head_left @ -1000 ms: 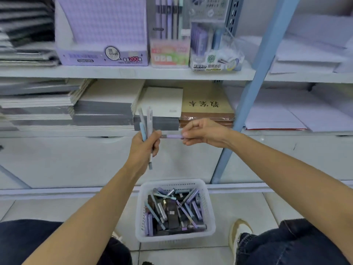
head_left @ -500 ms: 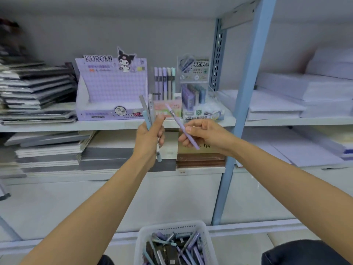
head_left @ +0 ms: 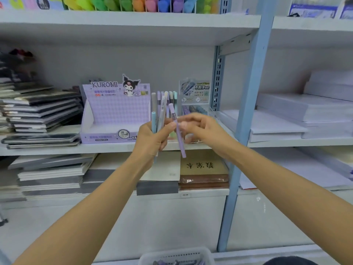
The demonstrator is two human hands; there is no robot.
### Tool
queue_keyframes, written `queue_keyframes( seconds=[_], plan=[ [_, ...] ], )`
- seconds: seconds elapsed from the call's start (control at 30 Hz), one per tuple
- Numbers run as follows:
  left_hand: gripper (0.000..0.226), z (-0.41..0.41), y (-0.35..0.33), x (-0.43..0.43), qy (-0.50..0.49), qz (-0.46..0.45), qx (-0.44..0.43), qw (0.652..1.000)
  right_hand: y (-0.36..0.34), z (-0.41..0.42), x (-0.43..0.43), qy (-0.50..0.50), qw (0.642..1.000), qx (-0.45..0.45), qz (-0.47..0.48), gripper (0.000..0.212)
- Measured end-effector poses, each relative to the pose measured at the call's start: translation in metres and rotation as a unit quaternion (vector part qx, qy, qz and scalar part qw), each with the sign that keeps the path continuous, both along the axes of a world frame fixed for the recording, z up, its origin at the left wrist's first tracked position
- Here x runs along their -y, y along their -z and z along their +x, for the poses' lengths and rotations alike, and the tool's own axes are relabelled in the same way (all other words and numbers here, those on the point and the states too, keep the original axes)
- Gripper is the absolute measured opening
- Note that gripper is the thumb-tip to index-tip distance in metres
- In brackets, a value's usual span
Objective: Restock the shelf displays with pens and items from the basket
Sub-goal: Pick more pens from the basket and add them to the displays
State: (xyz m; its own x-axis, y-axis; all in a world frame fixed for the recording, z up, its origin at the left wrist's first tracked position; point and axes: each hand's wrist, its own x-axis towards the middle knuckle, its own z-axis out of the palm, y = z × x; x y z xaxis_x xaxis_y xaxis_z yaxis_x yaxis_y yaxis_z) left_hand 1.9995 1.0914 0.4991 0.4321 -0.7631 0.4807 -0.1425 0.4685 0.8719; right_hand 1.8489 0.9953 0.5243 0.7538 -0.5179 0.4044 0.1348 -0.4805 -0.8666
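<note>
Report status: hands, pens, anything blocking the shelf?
Left hand gripping a bunch of pens, upright. Right hand pinching one purple pen, tilted. Pen rack just behind, nothing between; basket below.

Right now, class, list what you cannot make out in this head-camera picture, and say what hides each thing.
Head view, basket: cut off by the bottom edge, contents mostly unseen.
Head view, right hand on the purple pen: fingertips blurred.
Head view, pens in the left hand: overlapping, count unclear.
Head view, purple box: small print too tiny.
</note>
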Motion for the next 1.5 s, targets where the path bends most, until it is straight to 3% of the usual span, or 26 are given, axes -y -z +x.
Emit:
queue_keyframes(
  seconds=[0.1, 0.23, 0.37, 0.47, 0.83, 1.13, 1.23, 1.37, 1.5],
  plan=[
    [0.009, 0.005, -0.017, 0.004, 0.021, 0.005, 0.029, 0.999, -0.024, 0.013, 0.002, 0.035, 0.995, 0.085, -0.030, 0.028],
    [0.010, 0.012, -0.031, 0.013, 0.019, 0.002, 0.036, 0.999, -0.046, 0.029, 0.009, 0.036, 0.992, 0.100, -0.072, 0.016],
    [0.046, 0.028, -0.046, 0.020, 0.016, 0.011, 0.026, 0.999, -0.071, 0.037, 0.029, 0.081, 0.976, 0.196, -0.055, 0.011],
    [0.030, 0.041, -0.047, 0.023, 0.012, 0.020, 0.031, 0.999, -0.085, 0.041, 0.052, 0.137, 0.961, 0.235, -0.053, 0.006],
    [0.023, 0.061, -0.034, 0.033, -0.097, 0.037, 0.044, 0.994, -0.050, 0.083, 0.084, 0.196, 0.962, 0.086, -0.167, 0.008],
    [0.023, 0.066, -0.030, 0.033, -0.066, 0.042, 0.070, 0.994, -0.058, 0.089, 0.089, 0.177, 0.959, 0.000, -0.223, 0.003],
    [0.025, 0.068, -0.030, 0.031, -0.055, 0.040, 0.072, 0.995, -0.056, 0.093, 0.088, 0.197, 0.956, 0.016, -0.216, 0.015],
    [0.024, 0.070, -0.031, 0.027, -0.056, 0.035, 0.089, 0.994, -0.052, 0.098, 0.089, 0.249, 0.925, -0.005, -0.286, 0.007],
    [0.026, 0.068, -0.034, 0.022, -0.038, 0.033, 0.103, 0.993, -0.053, 0.099, 0.082, 0.274, 0.913, -0.046, -0.298, 0.020]
  ],
)
